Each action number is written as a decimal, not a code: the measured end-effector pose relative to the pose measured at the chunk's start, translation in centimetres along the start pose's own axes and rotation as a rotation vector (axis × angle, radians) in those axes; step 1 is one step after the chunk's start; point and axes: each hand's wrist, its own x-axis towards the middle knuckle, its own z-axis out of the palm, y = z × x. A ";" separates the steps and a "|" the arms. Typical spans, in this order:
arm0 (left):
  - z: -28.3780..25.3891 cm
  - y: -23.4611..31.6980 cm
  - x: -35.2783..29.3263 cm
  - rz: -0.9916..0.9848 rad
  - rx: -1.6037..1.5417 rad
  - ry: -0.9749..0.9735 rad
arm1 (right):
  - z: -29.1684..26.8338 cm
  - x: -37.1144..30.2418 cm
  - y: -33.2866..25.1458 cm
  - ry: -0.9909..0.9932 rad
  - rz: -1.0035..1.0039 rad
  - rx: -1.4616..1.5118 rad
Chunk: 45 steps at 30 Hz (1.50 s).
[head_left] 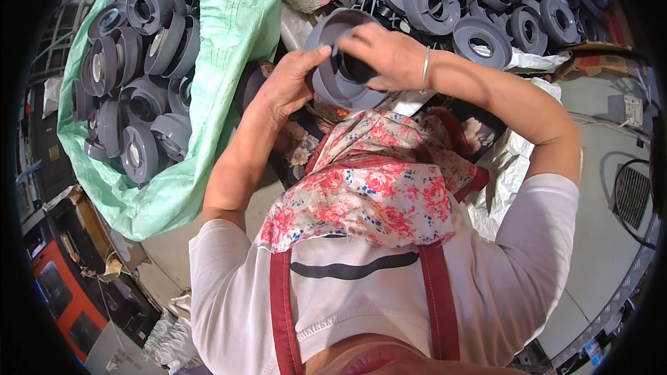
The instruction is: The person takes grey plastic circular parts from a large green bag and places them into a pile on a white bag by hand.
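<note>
A round grey plastic ring part (328,89) with a wide flange is held up in front of my lap. My left hand (288,82) grips it by its left rim, with the thumb over the edge. My right hand (390,57), a bracelet at its wrist, reaches over the far right side of the part. Its fingers bend toward the dark central opening and are partly smeared by motion. Whether they pinch anything cannot be made out. Just beneath the part is my floral apron (368,198).
A pale green woven bag (240,35) at left holds many similar grey parts (149,5). More grey parts (432,5) are heaped at the far right beside a torn cardboard box (601,64). White sheeting (511,167) lies near my right elbow, and a dark grille (631,194) stands farther right.
</note>
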 end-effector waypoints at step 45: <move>0.3 -2.9 4.1 0.256 -0.138 0.046 | 2.3 -0.5 2.5 0.213 0.516 0.514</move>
